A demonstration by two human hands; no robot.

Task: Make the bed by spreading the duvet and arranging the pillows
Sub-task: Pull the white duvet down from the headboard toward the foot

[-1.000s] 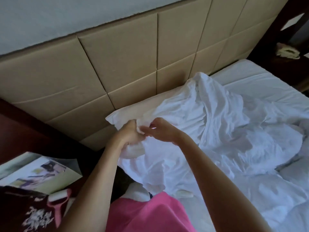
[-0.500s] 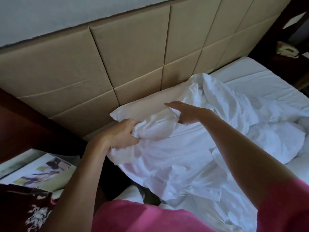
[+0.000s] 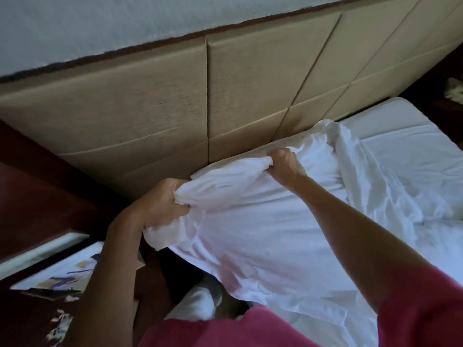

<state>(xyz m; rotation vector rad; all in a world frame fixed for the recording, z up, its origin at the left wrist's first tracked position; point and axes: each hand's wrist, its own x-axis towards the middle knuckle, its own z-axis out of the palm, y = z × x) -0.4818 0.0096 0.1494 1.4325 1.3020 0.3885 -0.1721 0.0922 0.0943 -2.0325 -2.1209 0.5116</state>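
A crumpled white duvet [image 3: 263,236] lies over the near left part of the bed, its top edge pulled up by the headboard. My left hand [image 3: 162,204] is clenched on the duvet's left corner, with bunched cloth hanging below the fist. My right hand [image 3: 284,165] is clenched on the top edge further right, and the cloth is stretched taut between both hands. The white sheeted mattress [image 3: 406,151] shows bare at the right. No pillow is clearly visible.
A tan padded headboard [image 3: 155,116] with square panels runs along the wall. Dark wooden furniture [image 3: 37,186] stands to the left, with printed papers [image 3: 62,271] on a low surface. My pink top [image 3: 250,329] fills the bottom edge.
My hands have moved apart along the duvet's top edge. The right hand went from lying flat on the cloth to gripping it nearer the headboard. The view has shifted closer.
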